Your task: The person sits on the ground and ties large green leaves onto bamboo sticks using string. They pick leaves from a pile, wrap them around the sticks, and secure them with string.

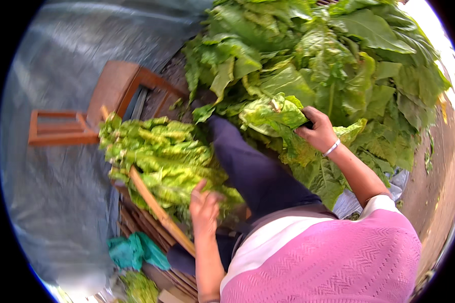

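Observation:
My right hand [317, 130], with a white bracelet at the wrist, is closed on a few broad, yellow-green tobacco leaves [273, 113]. Something dark shows by its thumb, too small to name. In front of it rises a big pile of green tobacco leaves [333, 65]. My left hand [205, 208] is raised over my left side, blurred by motion. Its index finger stretches out, and I see nothing in it. Just beyond that hand lies a row of tobacco leaves [167, 146], with a wooden stick [159, 209] slanting along its near side.
A brown wooden chair [114, 88] lies tipped over at left on grey plastic sheeting [60, 187]. Lower left are several wooden sticks [134, 217], a teal plastic bag [136, 250] and more leaves [139, 288]. Bare ground [435, 202] runs along the right. My dark-trousered leg [253, 166] stretches between the leaf heaps.

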`<state>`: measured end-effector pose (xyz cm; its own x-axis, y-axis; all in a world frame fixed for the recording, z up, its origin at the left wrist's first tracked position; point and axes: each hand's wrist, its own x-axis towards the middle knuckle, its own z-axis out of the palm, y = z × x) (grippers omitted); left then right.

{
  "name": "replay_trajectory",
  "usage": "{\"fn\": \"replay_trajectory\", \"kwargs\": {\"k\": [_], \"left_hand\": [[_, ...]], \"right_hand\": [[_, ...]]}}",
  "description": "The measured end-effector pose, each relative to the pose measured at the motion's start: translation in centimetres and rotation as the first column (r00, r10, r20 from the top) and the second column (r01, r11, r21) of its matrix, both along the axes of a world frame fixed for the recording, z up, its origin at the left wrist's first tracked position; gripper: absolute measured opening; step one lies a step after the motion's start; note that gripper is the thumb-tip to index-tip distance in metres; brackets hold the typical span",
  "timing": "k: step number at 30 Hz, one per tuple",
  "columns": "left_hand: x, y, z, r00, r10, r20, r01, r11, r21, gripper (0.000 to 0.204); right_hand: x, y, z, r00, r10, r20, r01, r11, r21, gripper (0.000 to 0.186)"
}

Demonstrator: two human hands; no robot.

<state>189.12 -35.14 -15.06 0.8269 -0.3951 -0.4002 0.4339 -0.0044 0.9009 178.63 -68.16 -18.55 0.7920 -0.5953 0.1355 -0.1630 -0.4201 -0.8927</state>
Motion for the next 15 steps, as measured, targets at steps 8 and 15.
{"fn": "replay_trajectory", "kwargs": {"k": [8,15], "left_hand": [[0.6,-1.3,1.2,0.921,0.356,0.16,-0.299,0.907,-0.298,0.036],[0.8,0.2,0.3,0.898,0.356,0.26,-0.323,0.933,-0.161,0.027]], "right_hand": [[5.2,13.8,7.5,0.781,0.623,-0.045,-0.579,0.695,-0.427,0.042],[8.0,16.5,1.9,0.674,0.716,-0.185,-0.735,0.623,-0.267,0.088]]}}
